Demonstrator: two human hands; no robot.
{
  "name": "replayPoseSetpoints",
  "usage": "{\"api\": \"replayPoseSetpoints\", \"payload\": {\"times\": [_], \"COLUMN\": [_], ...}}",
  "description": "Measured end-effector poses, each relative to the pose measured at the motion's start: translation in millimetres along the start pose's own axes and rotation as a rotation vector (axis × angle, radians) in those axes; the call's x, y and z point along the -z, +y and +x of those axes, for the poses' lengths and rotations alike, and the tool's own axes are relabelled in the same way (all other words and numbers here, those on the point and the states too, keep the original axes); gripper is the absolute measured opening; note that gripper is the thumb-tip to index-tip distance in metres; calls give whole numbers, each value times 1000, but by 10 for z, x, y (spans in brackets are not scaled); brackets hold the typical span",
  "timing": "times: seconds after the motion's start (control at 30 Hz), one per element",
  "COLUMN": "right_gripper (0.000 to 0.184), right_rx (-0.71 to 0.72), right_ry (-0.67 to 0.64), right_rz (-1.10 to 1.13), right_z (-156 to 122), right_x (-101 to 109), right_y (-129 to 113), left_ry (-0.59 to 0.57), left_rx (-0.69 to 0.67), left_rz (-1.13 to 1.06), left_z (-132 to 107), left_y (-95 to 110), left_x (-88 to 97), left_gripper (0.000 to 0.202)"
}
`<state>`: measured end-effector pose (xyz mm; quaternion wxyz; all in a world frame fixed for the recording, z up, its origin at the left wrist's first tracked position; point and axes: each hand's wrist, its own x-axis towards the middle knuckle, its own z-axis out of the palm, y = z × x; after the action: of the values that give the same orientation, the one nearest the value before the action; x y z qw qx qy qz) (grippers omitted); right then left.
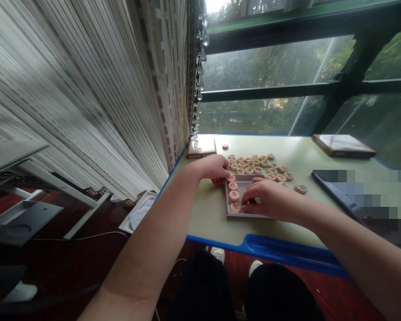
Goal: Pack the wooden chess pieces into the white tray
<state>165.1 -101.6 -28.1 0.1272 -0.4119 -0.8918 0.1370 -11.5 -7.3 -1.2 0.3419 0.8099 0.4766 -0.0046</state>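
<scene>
Four discs [234,196], marked in red, are arranged in a column along the left wall of a shallow box [250,216], which is placed toward the near side of the table [205,218]. The farthest disc is partly covered by the left hand [219,168], whose fingers are bent and drawn together at the box's far left corner; whether it is gripped cannot be told. The right part of the box is overhung by the right hand [262,198], with fingers half curled and fingertips lowered beside the nearest disc; whether anything is held cannot be told. Beyond the box, loose discs [249,170], marked in red or black, are spread in a cluster trailing to the right. A single disc [225,146] is seen farther off, beside the left case [201,146]. A right case [342,145] is laid at the far right; nearer, a slab [325,183] is partly masked by pixelation. The scene is bounded by a curtain [87,67] at left and a window [270,67] at far.
</scene>
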Motion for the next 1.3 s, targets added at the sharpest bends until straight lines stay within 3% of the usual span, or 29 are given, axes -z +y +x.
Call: {"api": "replayPoseSetpoints", "payload": {"times": [0.37,0.53,0.83,1.07,1.17,1.3], "right_gripper": [10,18,14,13,21,20], "right_rx": [109,166,205,260,214,11], "right_ry": [92,33,20,139,218,357], "right_rz": [46,95,170,78,38,-68], "right_z": [-10,-9,46,45,36,40], "right_x": [38,44,-22,-29,7,23], "right_y": [-55,-77,-73,-71,-48,26], "left_ry": [4,-9,-8,-18,-29,-43], "left_rx": [1,-12,10,30,30,15], "left_rz": [9,4,-24,-36,-44,-77], "left_z": [11,13,14,11,21,28], "left_y": [-18,-22,-17,-8,-19,-39], "left_x": [-17,-15,-18,-8,-8,-7], "left_gripper": [11,10,9,8,6,5]}}
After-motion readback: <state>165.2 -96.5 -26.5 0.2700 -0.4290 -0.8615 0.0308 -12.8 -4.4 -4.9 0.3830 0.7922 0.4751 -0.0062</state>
